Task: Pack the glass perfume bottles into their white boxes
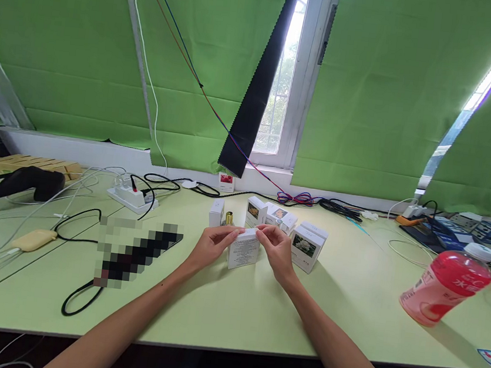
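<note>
— Forearms come in from the bottom edge, and both meet at mid-frame on one small white box [243, 249]. How is it held?

— Left hand [211, 247] pinches its left side and top corner; right hand [277, 248] pinches the top right edge, fingertips curled at the flap. It stands upright on the pale green counter [231, 312], just below centre.

— What sits closest to it?

— A gold tube [229, 218] and a narrow white carton [216, 212] just behind the left hand, and more picture-printed boxes [307, 247] to the right, near the right wrist.

— So the risk?

— I judge a hard tug on the flap could tear the thin card, or jerk the box back into the gold tube and tip it over.

— Anything further out?

— A red drink bottle [447, 284] leans at the right of the frame, well apart. Black cable [76, 300] loops at lower left; a sweeping elbow could snag it.
</note>
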Tool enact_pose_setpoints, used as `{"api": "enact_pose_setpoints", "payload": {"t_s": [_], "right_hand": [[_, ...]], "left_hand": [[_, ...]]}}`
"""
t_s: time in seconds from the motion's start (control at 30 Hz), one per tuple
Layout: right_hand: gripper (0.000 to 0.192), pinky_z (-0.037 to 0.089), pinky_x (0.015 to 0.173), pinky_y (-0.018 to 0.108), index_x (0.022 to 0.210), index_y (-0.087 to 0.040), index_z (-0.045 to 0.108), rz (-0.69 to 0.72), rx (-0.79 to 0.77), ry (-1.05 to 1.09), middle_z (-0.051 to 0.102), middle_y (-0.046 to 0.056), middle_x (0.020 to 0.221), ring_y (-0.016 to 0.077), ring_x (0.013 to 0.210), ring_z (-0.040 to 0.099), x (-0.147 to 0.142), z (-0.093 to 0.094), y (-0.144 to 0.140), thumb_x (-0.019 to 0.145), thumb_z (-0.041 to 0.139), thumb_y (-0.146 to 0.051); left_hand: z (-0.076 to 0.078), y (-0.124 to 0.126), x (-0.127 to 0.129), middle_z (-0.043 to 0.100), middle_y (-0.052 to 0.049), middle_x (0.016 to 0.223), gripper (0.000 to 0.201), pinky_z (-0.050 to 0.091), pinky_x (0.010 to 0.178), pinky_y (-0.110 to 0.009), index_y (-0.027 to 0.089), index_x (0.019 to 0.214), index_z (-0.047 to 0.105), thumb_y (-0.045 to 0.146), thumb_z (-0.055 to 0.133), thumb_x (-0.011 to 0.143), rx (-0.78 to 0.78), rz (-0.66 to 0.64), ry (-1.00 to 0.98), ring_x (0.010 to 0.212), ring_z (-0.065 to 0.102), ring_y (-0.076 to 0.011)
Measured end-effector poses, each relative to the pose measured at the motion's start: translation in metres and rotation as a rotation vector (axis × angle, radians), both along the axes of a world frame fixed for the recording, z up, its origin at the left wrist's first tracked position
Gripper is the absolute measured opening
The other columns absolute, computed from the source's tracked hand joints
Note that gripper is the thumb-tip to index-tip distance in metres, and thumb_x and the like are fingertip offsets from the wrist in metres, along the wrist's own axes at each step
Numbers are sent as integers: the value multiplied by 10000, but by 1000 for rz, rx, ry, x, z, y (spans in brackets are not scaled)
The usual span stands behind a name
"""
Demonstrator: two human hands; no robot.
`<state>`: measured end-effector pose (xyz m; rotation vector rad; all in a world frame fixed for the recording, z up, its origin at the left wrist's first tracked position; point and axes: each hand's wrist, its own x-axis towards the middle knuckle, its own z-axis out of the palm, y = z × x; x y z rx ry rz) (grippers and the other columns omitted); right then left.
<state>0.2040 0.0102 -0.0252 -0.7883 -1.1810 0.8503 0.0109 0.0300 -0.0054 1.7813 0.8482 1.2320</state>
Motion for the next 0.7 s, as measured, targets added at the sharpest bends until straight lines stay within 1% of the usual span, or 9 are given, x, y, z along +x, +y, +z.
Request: {"api": "enact_pose_setpoints", "payload": {"t_s": [0.1, 0.27, 0.4, 0.7], "right_hand": [[328, 558, 856, 379, 750, -208, 615, -11, -5, -3, 735, 88, 994, 223, 907, 687, 0, 1, -1, 763, 805, -476], [364, 574, 855, 383, 858, -218, 598, -16, -15, 26, 730, 82, 1002, 226, 908, 705, -1, 0, -1, 734, 834, -465], [364, 570, 871, 386, 896, -223, 599, -7, -13, 13, 722, 78, 1010, 232, 936, 705, 0, -2, 0, 735, 831, -453], [330, 551, 847, 368, 900, -222, 601, 3, -21, 2, 704, 66, 981, 223, 929, 687, -1, -3, 2, 750, 808, -431]], "left_hand": [[0, 0, 0, 806, -100, 1047, 416, 586, 820, -344, 178, 1025, 828, 533, 699, 851, 4, 0, 10, 996, 727, -286], [-2, 0, 1, 807, -101, 1017, 427, 582, 753, -318, 174, 1031, 825, 535, 689, 849, 17, 5, 40, 926, 732, -268], [-3, 1, 1, 805, -100, 1031, 418, 576, 750, -316, 181, 1040, 821, 528, 687, 849, 32, -2, 61, 916, 732, -265], [-1, -1, 2, 804, -97, 1047, 393, 562, 766, -320, 185, 1034, 818, 502, 690, 839, 17, -1, 67, 941, 725, -270]]}}
